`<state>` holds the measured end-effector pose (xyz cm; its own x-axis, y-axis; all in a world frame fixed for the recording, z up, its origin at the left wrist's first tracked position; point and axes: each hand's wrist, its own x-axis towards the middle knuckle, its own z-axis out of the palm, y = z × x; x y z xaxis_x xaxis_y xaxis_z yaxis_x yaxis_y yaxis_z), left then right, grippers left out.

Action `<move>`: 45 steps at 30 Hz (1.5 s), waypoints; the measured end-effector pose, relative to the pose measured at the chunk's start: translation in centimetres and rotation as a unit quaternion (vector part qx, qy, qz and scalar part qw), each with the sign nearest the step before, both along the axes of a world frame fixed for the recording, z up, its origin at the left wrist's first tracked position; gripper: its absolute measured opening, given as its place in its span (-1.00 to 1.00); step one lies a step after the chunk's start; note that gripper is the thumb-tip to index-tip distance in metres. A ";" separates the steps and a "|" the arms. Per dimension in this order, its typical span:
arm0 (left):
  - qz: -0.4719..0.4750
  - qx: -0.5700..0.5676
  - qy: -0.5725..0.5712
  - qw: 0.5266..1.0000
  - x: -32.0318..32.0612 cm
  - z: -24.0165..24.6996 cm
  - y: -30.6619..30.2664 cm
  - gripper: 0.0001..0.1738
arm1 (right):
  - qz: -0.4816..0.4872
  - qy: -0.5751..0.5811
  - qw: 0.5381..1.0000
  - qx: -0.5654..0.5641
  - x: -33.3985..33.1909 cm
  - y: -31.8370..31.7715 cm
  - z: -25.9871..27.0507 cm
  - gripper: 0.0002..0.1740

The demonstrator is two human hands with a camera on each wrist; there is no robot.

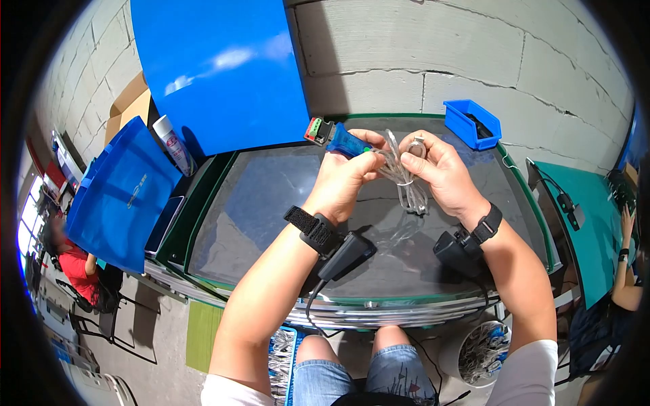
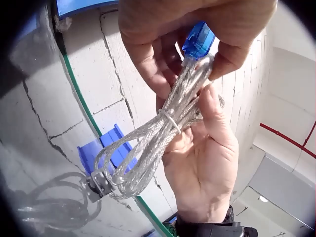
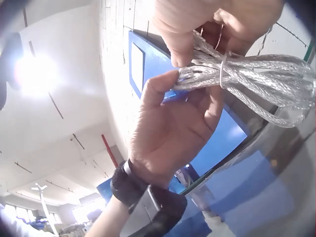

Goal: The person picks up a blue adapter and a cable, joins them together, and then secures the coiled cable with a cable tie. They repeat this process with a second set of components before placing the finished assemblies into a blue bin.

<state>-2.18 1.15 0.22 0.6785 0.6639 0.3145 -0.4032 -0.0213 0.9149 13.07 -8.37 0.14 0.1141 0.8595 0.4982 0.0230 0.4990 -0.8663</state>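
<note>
A coiled, clear-sheathed silver braided cable (image 1: 408,191) hangs between both hands, bound at its middle by a pale tie (image 2: 170,121). My left hand (image 1: 344,177) grips the blue translucent connector housing (image 1: 348,143) where it meets the cable. A green terminal block (image 1: 314,127) sits at the housing's outer end. With thumb and fingers, my right hand (image 1: 443,172) pinches the upper part of the bundle, beside a metal-ended plug (image 1: 417,145). In the right wrist view, loose loops (image 3: 281,84) extend past the tie, away from the fingers.
Below lies a grey, glossy work surface (image 1: 271,250) with a green rim. A blue bin (image 1: 472,124) stands back right; a blue panel (image 1: 223,74) leans back left near a spray can (image 1: 174,145). Cables fill a white bucket (image 1: 460,362) below. Other people sit at both sides.
</note>
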 end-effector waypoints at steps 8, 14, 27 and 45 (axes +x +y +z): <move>-0.023 0.035 0.000 0.999 0.0 0.3 -0.7 -0.63 | -0.017 -0.061 0.997 0.048 -0.6 0.2 -0.5 -0.88; 0.025 0.014 0.000 1.000 0.2 0.1 -0.5 -0.66 | 0.018 0.014 0.999 -0.026 0.3 0.0 -0.1 -0.85; 0.003 -0.003 -0.008 1.000 0.0 0.3 -0.4 -0.60 | -0.017 -0.045 0.999 -0.005 0.7 0.0 0.0 -0.66; 0.011 -0.025 -0.022 0.999 -0.2 0.3 0.0 -0.63 | 0.003 0.036 0.999 -0.005 1.0 0.5 -0.6 -0.82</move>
